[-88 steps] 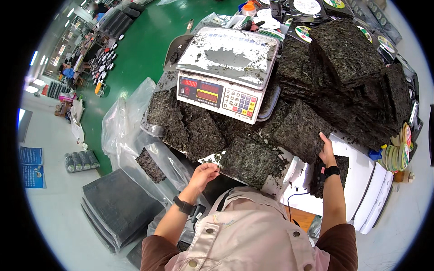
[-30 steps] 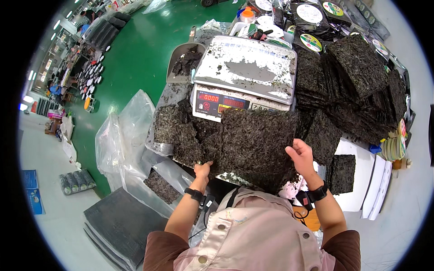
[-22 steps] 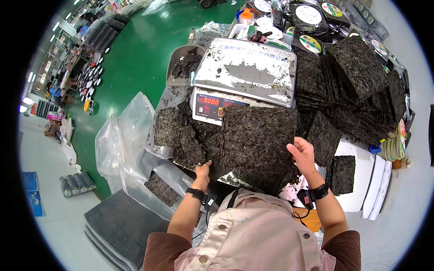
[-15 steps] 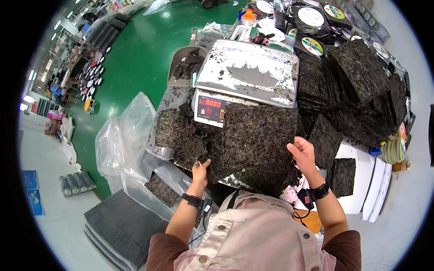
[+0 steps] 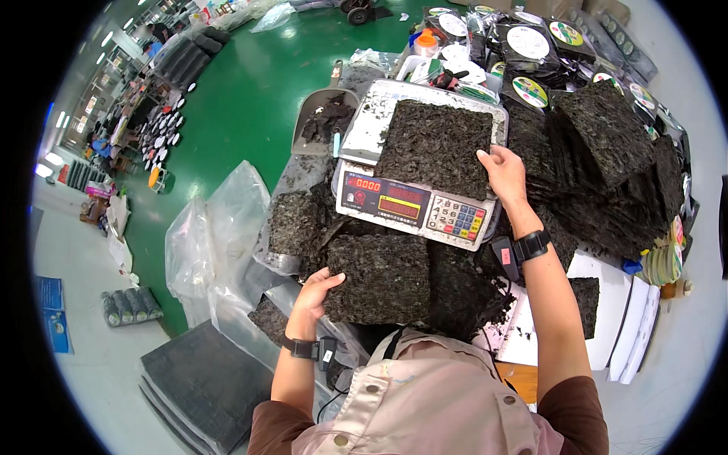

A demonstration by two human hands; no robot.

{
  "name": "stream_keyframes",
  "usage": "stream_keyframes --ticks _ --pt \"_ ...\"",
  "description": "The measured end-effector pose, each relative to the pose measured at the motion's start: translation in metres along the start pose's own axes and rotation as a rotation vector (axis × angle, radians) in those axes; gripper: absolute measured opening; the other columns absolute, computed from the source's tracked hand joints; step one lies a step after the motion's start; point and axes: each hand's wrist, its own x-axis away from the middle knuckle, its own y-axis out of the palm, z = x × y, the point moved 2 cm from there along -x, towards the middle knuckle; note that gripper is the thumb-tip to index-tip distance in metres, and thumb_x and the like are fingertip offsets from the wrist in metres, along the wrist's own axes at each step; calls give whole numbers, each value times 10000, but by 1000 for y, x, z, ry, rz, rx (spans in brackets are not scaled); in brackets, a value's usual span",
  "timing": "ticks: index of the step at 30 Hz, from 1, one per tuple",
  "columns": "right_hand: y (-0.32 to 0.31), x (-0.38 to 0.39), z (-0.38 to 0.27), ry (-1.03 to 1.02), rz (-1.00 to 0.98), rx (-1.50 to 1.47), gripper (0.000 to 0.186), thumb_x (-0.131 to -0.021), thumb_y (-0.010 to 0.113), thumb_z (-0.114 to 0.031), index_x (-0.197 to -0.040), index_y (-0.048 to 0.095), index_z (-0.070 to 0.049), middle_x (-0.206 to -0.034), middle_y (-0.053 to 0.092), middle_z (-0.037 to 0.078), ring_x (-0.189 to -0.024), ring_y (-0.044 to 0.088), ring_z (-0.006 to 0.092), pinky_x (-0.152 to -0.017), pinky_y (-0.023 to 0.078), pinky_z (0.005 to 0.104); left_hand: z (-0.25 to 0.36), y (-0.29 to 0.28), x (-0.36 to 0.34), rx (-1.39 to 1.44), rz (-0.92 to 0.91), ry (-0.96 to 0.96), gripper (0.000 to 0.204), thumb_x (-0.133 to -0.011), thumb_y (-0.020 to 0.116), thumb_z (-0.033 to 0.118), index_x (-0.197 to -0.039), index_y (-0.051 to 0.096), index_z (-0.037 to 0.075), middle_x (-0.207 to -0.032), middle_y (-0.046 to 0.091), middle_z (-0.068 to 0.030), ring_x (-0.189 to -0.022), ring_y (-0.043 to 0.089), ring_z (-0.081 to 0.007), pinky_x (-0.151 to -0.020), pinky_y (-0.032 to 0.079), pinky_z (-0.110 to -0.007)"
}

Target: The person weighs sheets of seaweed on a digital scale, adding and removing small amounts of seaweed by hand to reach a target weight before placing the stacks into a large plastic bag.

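My right hand [image 5: 506,176] pinches the right edge of a dark, square seaweed sheet [image 5: 436,144], which is over the metal pan of a digital scale [image 5: 364,114]. Whether the sheet rests fully on the pan I cannot tell. The scale's red display is lit, and its keypad shows below the sheet. Nearer my body, my left hand [image 5: 311,294] grips the left edge of another seaweed sheet [image 5: 379,279], thumb on top. More dark seaweed sheets [image 5: 292,224] lie to the left, in front of the scale.
Tall stacks of seaweed sheets [image 5: 607,136] stand at the right, with labelled packs [image 5: 527,42] behind them. A dustpan [image 5: 307,125] of dark scraps is left of the scale. Clear plastic bags [image 5: 227,220] hang at the left, above dark slabs [image 5: 205,371].
My right hand has moved forward with a seaweed sheet, from in front of the scale to over its pan. The keypad is now uncovered. My left hand now holds a separate sheet.
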Motion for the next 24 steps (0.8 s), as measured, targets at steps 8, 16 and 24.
stream_keyframes --ticks 8,16,24 --pt "-4 114 10 -517 -152 -40 74 -823 607 -76 -829 630 -6 -636 582 62 -530 514 114 -506 400 245 -4 4 -3 41 -71 52 301 -783 657 40 -1075 586 26 -1031 635 -58 -935 586 -155 -850 444 -298" --pt "14 177 54 270 -875 -435 232 -804 675 -125 -727 471 -45 -610 480 -35 -513 456 48 -439 362 220 -4 17 -9 77 -125 96 324 -813 654 116 -1112 564 29 -1051 614 -33 -949 555 -122 -846 434 -281" --pt "-14 153 31 -567 -305 -230 401 -622 559 179 -932 657 -55 -930 635 109 -743 603 188 -617 478 264 17 48 -17 260 57 27 482 -901 514 414 -1133 524 -8 -1062 564 -71 -938 572 -187 -803 481 -315"
